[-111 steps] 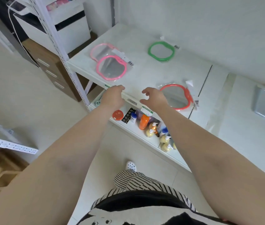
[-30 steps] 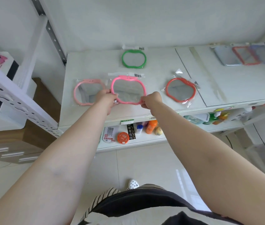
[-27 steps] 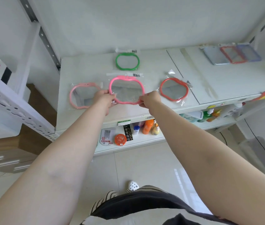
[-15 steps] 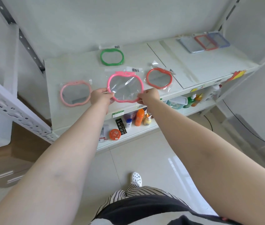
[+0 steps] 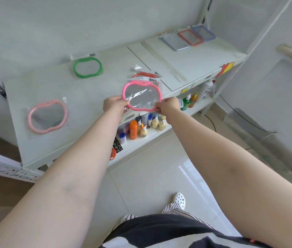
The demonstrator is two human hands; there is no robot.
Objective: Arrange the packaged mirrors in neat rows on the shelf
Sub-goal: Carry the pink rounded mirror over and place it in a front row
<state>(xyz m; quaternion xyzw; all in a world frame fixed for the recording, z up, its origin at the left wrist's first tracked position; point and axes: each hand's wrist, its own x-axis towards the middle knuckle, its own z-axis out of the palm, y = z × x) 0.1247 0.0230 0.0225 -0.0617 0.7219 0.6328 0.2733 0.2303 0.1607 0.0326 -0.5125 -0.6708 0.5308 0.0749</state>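
I hold a bright pink apple-shaped mirror (image 5: 141,97) in its clear bag above the front edge of the white shelf (image 5: 91,90). My left hand (image 5: 114,105) pinches its left rim and my right hand (image 5: 169,105) pinches its lower right rim. Just behind it, mostly hidden, lies a red packaged mirror (image 5: 146,75). A pale pink mirror (image 5: 47,115) lies at the shelf's front left. A green mirror (image 5: 87,67) lies at the back by the wall.
Three rectangular packaged mirrors (image 5: 188,38) lie in a row at the shelf's far right. The lower shelf (image 5: 148,138) holds several bottles (image 5: 133,127). A perforated white rack post (image 5: 0,169) juts in at left. A cable (image 5: 245,119) runs over the tiled floor.
Both hands took the bright pink mirror from beside the pale pink one, lifted it and carried it right, in front of the red mirror. The view swung left.
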